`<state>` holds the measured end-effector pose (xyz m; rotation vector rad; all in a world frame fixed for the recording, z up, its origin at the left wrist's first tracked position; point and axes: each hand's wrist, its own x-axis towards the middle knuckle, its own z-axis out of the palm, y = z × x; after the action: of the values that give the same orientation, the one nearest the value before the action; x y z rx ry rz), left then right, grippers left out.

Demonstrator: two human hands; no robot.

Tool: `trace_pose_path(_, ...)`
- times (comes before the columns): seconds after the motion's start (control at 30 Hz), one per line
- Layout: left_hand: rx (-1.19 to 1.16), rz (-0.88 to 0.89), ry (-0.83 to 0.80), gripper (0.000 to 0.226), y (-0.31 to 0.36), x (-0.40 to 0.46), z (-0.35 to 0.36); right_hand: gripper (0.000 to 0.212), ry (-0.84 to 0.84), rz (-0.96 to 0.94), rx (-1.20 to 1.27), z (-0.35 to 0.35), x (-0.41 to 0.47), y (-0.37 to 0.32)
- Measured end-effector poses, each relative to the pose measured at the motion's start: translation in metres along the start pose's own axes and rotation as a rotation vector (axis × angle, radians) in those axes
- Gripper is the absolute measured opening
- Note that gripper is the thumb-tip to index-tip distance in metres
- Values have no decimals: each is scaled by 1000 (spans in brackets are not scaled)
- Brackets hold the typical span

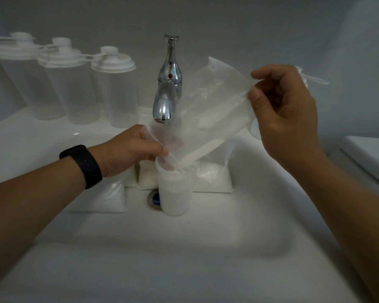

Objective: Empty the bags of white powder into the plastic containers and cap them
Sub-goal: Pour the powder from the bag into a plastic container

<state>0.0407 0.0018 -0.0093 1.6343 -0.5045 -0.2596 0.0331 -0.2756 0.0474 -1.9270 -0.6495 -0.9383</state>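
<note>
A clear plastic bag (214,110) hangs tilted over an open plastic container (175,193) that stands in the sink by the drain and is largely full of white powder. A streak of powder runs down the bag into the container's mouth. My left hand (129,149) pinches the bag's lower open end at the container's rim. My right hand (287,110) pinches the bag's raised upper corner, up and to the right. Full bags of white powder (214,178) lie in the basin behind the container; another bag (109,197) lies under my left wrist.
Three capped, seemingly empty plastic containers (116,88) stand in a row on the sink ledge at back left. A chrome tap (169,84) rises just behind the bag. The white sink (184,248) has bare basin in front. Another container is partly hidden behind my right hand.
</note>
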Motion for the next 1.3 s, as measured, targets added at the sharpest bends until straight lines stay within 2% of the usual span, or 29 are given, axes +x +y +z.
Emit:
trace_pose_path(0.03,12,-1,7,49,2,-1,1,23,9,-7,4,0,0,-1)
trace_pose_path(0.13,-18,13,5,15,-3,-1,-5,22,1,-40,-7,0,-1,-2)
trace_pose_path(0.17,-10,2,0,21,-3,-1,-5,21,-2,-50,-10,0,-1,-2)
trace_pose_path(0.37,-1,20,-7,19,0,-1,-3,20,31,-69,25,0,0,-3)
trace_pose_path(0.43,-13,9,3,25,-5,-1,-7,20,48,-85,32,0,1,-4)
trace_pose_path(0.57,-14,-14,35,32,-5,-1,-7,20,17,-79,55,-1,2,-5)
trace_pose_path(0.63,-23,-20,38,33,-4,-2,-6,23,17,-17,102,-2,2,-5)
trace_pose_path(0.7,-25,-26,47,34,-4,-2,-6,28,-8,124,188,-1,3,-2)
trace_pose_path(0.83,-17,-44,45,31,-3,-3,-6,53,-249,455,395,2,1,10)
trace_pose_path(0.93,-23,-51,57,36,-3,-3,-6,72,-404,565,474,5,-3,17)
trace_pose_path(1.0,-31,-54,59,36,-2,-4,-6,77,-408,560,450,7,-4,16)
trace_pose_path(1.17,-39,-50,46,35,-1,-4,-6,70,-207,397,412,5,-4,7)
trace_pose_path(1.3,-29,-50,44,33,0,-5,-6,65,-226,299,373,4,-5,-2)
